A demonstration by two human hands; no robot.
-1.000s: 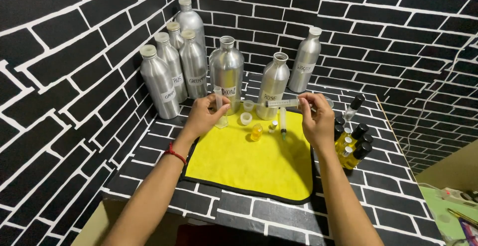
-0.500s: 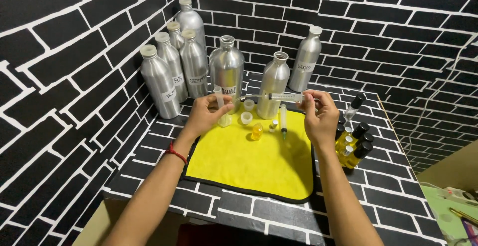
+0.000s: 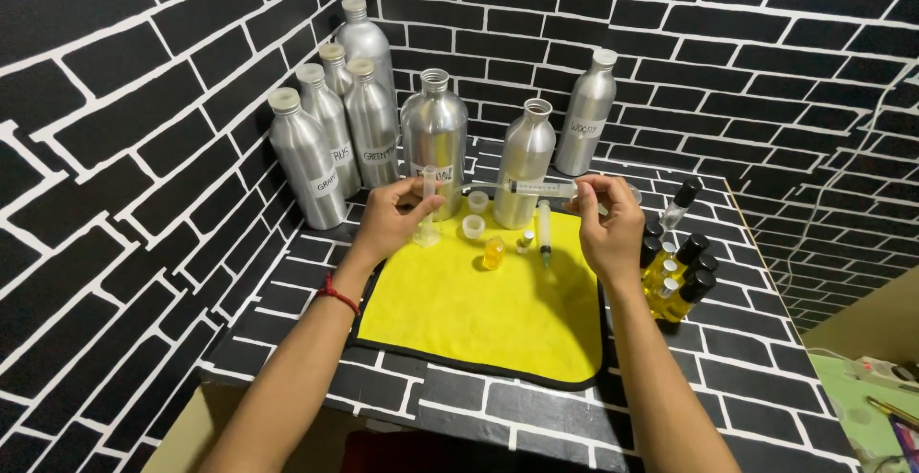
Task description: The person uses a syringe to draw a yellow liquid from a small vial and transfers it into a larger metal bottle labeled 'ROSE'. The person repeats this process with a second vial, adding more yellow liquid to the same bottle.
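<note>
While the left hand (image 3: pixel 394 214) pinches a small clear vial (image 3: pixel 430 184) upright above the far edge of the yellow cloth (image 3: pixel 479 310), the right hand (image 3: pixel 608 229) grips a syringe (image 3: pixel 543 188) held level, its tip pointing toward the vial, the two apart. A second syringe (image 3: pixel 544 232) lies on the cloth beside a small amber bottle (image 3: pixel 493 252). Two open aluminium bottles (image 3: pixel 525 167) stand behind the hands, capped ones (image 3: pixel 306 159) to the left. Black-capped bottles (image 3: pixel 682 277) of yellow liquid cluster just right of the cloth.
</note>
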